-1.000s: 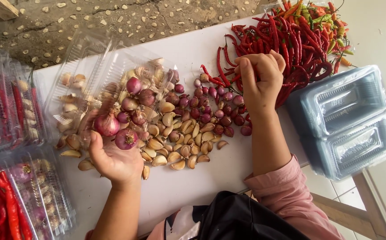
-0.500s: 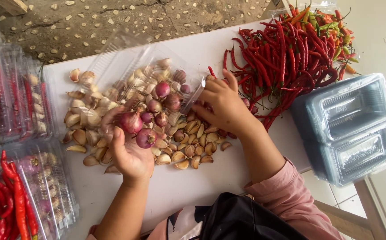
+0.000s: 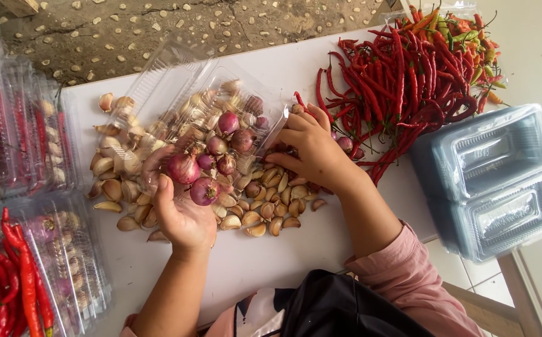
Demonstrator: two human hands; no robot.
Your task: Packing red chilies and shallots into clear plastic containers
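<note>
In the head view the left hand (image 3: pixel 183 215) grips the near edge of a clear plastic box (image 3: pixel 208 118), thumb over the rim, with red shallots (image 3: pixel 205 190) heaped just past its fingers (image 3: pixel 159 159), while the right hand (image 3: pixel 311 150) curls loosely around more shallots at the box's other side, over the garlic cloves (image 3: pixel 265 212) on the table (image 3: pixel 265 262). The round shallots look likely to roll off the tilted box, and the flimsy plastic could buckle or spill onto the garlic pile.
</note>
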